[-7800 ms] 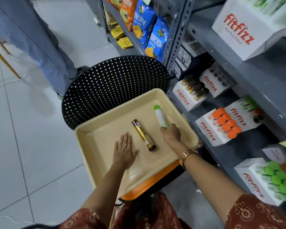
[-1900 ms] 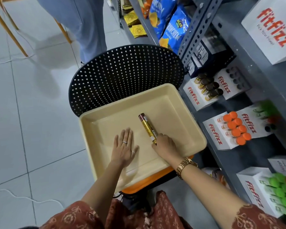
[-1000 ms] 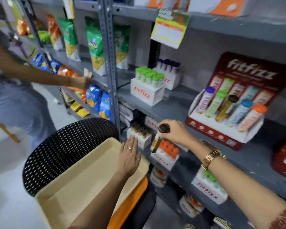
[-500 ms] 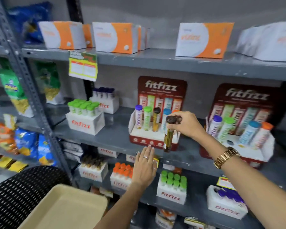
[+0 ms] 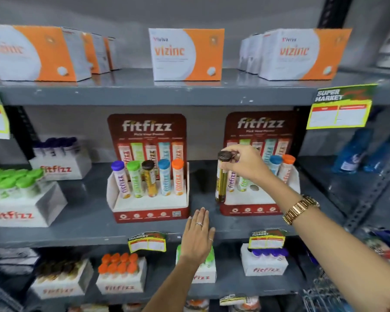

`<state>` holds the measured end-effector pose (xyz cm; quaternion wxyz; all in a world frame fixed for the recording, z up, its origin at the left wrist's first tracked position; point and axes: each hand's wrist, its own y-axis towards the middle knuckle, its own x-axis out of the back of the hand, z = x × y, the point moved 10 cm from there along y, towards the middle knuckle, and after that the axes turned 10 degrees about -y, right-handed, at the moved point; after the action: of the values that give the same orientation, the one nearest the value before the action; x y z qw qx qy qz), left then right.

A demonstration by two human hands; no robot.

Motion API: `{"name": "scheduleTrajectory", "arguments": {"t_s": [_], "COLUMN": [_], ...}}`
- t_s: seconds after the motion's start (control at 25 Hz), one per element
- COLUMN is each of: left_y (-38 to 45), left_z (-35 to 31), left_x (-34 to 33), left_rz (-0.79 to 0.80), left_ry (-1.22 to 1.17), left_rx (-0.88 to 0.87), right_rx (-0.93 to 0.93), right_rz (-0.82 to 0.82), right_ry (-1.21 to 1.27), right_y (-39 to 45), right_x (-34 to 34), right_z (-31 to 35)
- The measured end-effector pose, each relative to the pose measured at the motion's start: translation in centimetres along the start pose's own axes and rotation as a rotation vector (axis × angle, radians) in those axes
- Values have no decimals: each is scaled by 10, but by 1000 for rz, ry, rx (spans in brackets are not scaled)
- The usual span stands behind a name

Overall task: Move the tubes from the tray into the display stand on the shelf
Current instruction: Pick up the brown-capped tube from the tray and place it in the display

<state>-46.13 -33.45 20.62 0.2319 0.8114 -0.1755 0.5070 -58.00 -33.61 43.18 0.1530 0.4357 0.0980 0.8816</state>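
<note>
My right hand [image 5: 245, 164] grips a gold tube with a dark brown cap [image 5: 221, 179] by its top, hanging upright just in front of the left side of the right fitfizz display stand [image 5: 252, 202]. That stand holds several tubes, and an empty round hole [image 5: 254, 188] shows in its white tier. My left hand [image 5: 197, 236] is flat, fingers together, against the front edge of the grey middle shelf [image 5: 88, 224]. The left display stand [image 5: 149, 199] is full with several coloured tubes. The tray is out of view.
White fitfizz boxes of green-capped [image 5: 14, 199] and purple-capped tubes [image 5: 59, 158] stand at the left. Orange vizinc boxes [image 5: 186, 55] line the top shelf. More fitfizz boxes [image 5: 122, 275] fill the lower shelf. Blue bottles [image 5: 356, 152] stand at the right. Price tags [image 5: 340, 106] hang off shelf edges.
The view has swung up from the tray to the shelf. My right hand carried the gold tube rightwards to the right display stand. My left hand left the tray and rose to the shelf edge.
</note>
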Motion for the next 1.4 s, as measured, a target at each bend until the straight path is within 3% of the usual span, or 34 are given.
{"name": "scheduleTrajectory", "arguments": {"t_s": [0.2, 0.64, 0.84, 1.04, 1.12, 1.4], "left_y": [14, 14, 14, 13, 13, 13], "left_z": [10, 10, 10, 9, 9, 8], "left_x": [-20, -22, -22, -22, -21, -20], "left_rz": [47, 58, 50, 54, 54, 57], "left_ry": [44, 54, 53, 51, 45, 29], "left_rx": [81, 68, 69, 65, 62, 60], "right_rx": [-25, -80, -153, 9, 26, -204], "right_rz": [8, 195, 306, 124, 123, 190], "right_ry": [-39, -142, -348, -574, -638, -554], "right_y": [8, 22, 20, 19, 18, 16], "right_x": [2, -3, -9, 0, 3, 27], "right_z": [-12, 2, 4, 25, 27, 3]}}
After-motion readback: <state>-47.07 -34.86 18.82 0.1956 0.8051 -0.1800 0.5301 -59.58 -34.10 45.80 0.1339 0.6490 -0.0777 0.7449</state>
